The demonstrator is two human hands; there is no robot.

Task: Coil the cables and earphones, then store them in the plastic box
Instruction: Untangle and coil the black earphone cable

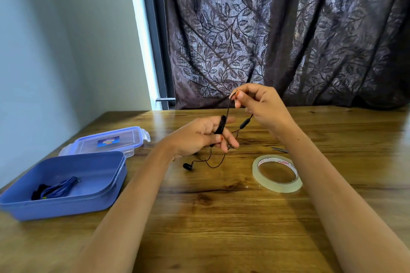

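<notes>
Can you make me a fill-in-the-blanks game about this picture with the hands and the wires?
1. The black earphone wire is wound around fingers of the ____ hand.
2. The blue cable lies inside the blue ____.
3. The ring beside the right arm is a roll of ____.

Missing words: left; box; tape
</notes>
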